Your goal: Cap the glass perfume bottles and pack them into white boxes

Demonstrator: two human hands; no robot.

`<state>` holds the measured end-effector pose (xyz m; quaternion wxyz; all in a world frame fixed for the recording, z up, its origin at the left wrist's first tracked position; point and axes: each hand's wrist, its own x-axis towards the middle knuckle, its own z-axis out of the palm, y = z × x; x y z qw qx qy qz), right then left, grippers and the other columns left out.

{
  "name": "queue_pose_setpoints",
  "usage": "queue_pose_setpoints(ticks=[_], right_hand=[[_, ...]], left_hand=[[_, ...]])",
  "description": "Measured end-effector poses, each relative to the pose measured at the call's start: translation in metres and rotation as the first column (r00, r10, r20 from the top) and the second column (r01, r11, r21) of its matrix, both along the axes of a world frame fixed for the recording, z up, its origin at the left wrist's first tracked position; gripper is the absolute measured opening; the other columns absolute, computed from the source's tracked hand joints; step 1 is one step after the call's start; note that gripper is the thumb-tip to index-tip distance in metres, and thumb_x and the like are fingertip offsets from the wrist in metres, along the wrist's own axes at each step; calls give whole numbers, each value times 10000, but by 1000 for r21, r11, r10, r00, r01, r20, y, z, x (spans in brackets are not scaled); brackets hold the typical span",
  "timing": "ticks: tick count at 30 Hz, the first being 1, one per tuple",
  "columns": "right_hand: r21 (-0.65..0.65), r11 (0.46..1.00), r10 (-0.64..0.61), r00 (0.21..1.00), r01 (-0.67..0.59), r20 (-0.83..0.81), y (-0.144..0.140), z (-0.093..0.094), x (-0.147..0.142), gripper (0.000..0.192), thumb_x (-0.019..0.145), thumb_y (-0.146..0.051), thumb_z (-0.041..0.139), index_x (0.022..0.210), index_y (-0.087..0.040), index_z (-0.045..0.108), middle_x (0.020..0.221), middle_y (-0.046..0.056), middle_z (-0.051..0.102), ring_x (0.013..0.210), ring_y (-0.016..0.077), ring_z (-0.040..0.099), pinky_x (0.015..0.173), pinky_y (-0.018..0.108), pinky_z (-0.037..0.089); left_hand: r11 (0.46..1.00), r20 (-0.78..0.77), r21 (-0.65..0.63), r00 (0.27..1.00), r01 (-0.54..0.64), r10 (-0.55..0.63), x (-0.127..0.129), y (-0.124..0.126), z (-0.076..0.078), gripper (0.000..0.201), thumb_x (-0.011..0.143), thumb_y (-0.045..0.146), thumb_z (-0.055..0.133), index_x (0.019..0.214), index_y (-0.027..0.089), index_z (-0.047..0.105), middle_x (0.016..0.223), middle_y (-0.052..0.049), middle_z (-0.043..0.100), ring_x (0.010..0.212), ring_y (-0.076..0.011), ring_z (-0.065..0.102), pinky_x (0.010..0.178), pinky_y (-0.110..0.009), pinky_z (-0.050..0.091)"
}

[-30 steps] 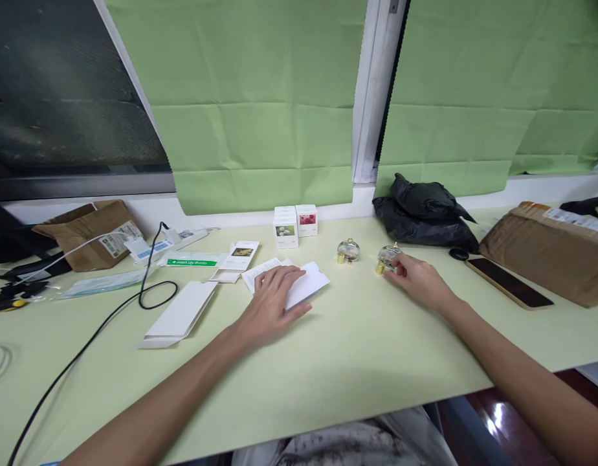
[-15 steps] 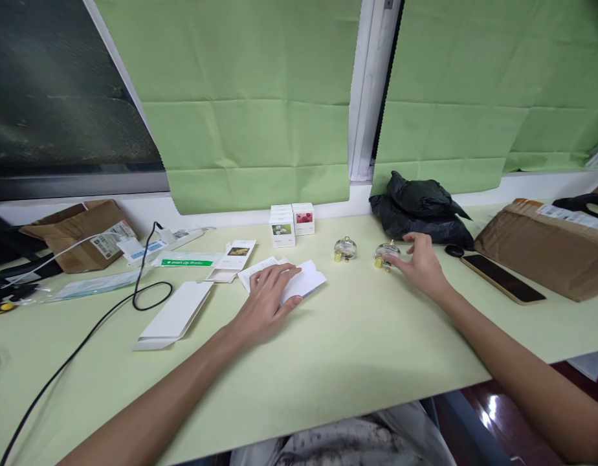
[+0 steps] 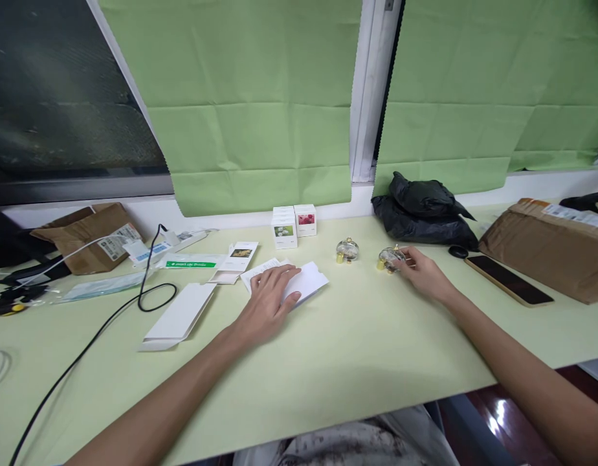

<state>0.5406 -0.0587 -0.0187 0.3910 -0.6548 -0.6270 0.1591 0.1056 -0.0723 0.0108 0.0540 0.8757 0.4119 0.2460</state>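
Note:
My left hand lies palm down on a flat white carton, its fingers stretched out over it. A printed leaflet sticks out beyond those fingers. My right hand pinches the right edge of a small round glass bottle with gold fittings. At that bottle's lower left stands a gold cap. A similar round glass bottle stands to the left, apart from both hands.
Small white boxes with flower pictures stand by the wall. Left lie an opened carton, a picture box, a black cable and a cardboard box. Right are black bags, a phone and a brown package.
My right hand has shifted slightly down, and its fingers have closed on the right edge of the bottle, which looks slightly tilted. My left hand rests as before; the view has shifted a little.

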Motion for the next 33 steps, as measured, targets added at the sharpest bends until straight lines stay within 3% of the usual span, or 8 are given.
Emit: queue_pose_setpoints(ticks=[12,17,24,29,33], right_hand=[[-36,999,41,999,-41,0,-2,2,-17,501,947,-620,623,1252,-222,616,1141,115,768,921,269,728,863,420,565],[-67,975,206,974,-213,-98,0,-2,-7,698,828,-485,789,1406,-228,495,1295,120,701,919,241,729,879,407,600],[-30,981,188,980,-190,-58,10,-9,-3,663,812,-419,785,1390,-222,525,1225,102,717,906,243,714,889,430,595],[-48,970,234,967,-240,-97,14,-8,1,655,826,-410,771,1409,-225,537,1224,102,712,941,248,710,904,434,586],[-75,962,253,959,-264,-124,11,-5,1,736,806,-406,799,1456,-229,503,1250,115,701,950,249,706,869,411,589]], left_hand=[[1000,23,7,1000,-5,5,1,-1,0,450,1108,432,350,1536,322,435,1550,-86,518,1434,-313,427,1153,-533,328],[1000,24,1,1000,-9,9,1,-1,1,442,1107,438,354,1523,321,442,1554,-76,516,1429,-308,433,1149,-518,333],[1000,26,-9,1000,-11,11,2,0,1,438,1110,454,354,1515,311,441,1555,-78,514,1434,-303,421,1144,-518,322],[1000,28,-8,1000,-8,8,1,0,0,441,1109,461,356,1517,312,436,1555,-79,514,1433,-302,422,1147,-517,314],[1000,14,-2,1000,-21,21,1,2,-1,451,1109,449,356,1535,320,428,1575,-71,509,1437,-310,416,1136,-522,322]])
